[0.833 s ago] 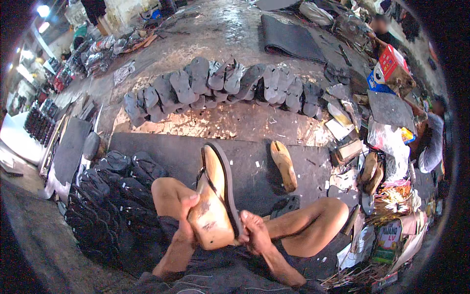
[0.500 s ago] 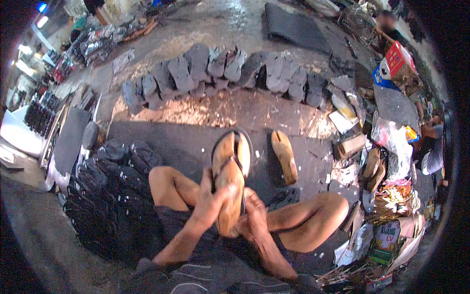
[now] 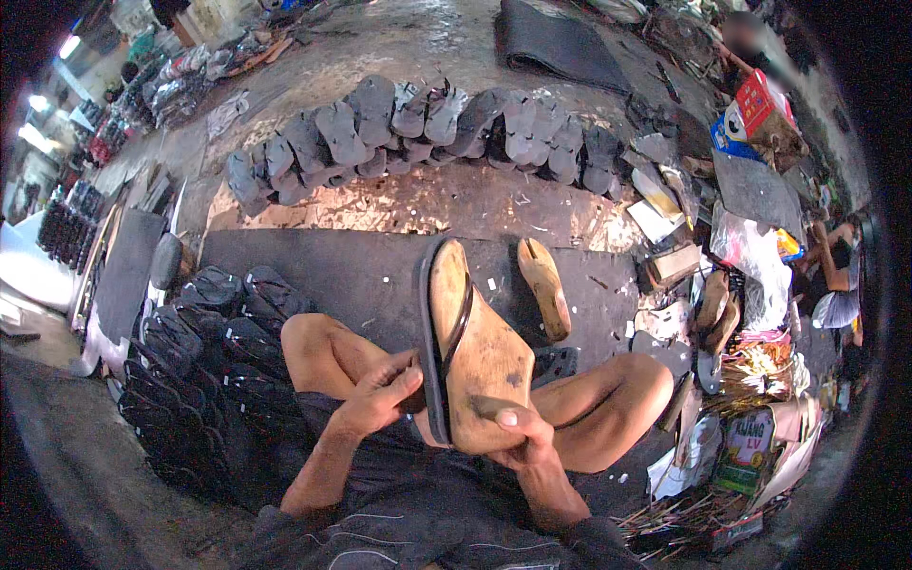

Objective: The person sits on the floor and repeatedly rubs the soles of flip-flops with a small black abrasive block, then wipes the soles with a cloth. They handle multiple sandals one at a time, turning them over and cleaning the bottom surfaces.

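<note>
Basically, the largest component, the wooden last (image 3: 499, 366), is judged rigid and moderately heavy, with smooth faces that may slip; take hold at the bulky heel end. It stands tilted above the dark mat (image 3: 328, 275), between the person's knees, toe pointing away. The right hand (image 3: 527, 442) has its grip clamped on that heel end, thumb across the near face. The dark sole (image 3: 429, 347), fitted along the last's left side, should be light and flexible; support it by its edge near the heel. The left hand (image 3: 380, 394) is at that edge, thumb and fingers curled; whether its grip pinches the sole cannot be told. The thin strap (image 3: 460, 328) is likely soft; avoid pulling on it. Finish: last yellow-brown with dark smudges; sole blackish; strap dark, crossing the forefoot.
</note>
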`<state>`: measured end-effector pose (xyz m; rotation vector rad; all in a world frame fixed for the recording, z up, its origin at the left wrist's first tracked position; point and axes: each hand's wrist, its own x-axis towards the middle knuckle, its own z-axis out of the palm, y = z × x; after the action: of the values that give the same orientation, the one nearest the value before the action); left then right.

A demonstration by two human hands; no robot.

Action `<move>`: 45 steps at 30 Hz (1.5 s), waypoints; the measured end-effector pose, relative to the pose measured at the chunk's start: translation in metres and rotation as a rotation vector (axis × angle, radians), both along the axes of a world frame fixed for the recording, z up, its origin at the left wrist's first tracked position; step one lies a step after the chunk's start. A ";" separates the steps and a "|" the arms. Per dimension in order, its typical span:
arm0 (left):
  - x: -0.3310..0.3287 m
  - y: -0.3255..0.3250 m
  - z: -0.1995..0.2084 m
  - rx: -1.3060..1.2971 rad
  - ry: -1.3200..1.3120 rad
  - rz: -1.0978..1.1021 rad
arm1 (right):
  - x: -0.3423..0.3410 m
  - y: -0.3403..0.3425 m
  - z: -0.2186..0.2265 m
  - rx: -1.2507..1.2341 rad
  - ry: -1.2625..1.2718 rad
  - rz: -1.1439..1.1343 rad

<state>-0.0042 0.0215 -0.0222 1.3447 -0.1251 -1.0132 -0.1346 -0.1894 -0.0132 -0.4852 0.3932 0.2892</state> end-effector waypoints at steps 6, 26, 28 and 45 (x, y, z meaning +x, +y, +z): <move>-0.049 0.001 -0.122 -0.136 -0.123 -0.043 | 0.036 0.027 0.024 -0.905 -0.593 0.021; 0.077 0.053 -0.006 0.740 -1.155 0.277 | 0.127 -0.009 -0.107 -1.504 -0.182 -0.007; 0.057 0.044 -0.005 0.574 -1.081 0.290 | 0.166 -0.015 -0.087 -1.132 -0.195 -0.123; -0.012 0.230 -0.122 0.313 0.066 1.587 | 0.417 -0.302 -0.202 -2.675 -0.294 -0.053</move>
<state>-0.0162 0.2515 -0.1440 1.1827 1.0413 0.3053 0.2821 -0.4918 -0.2149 -3.0617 0.2660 -0.6221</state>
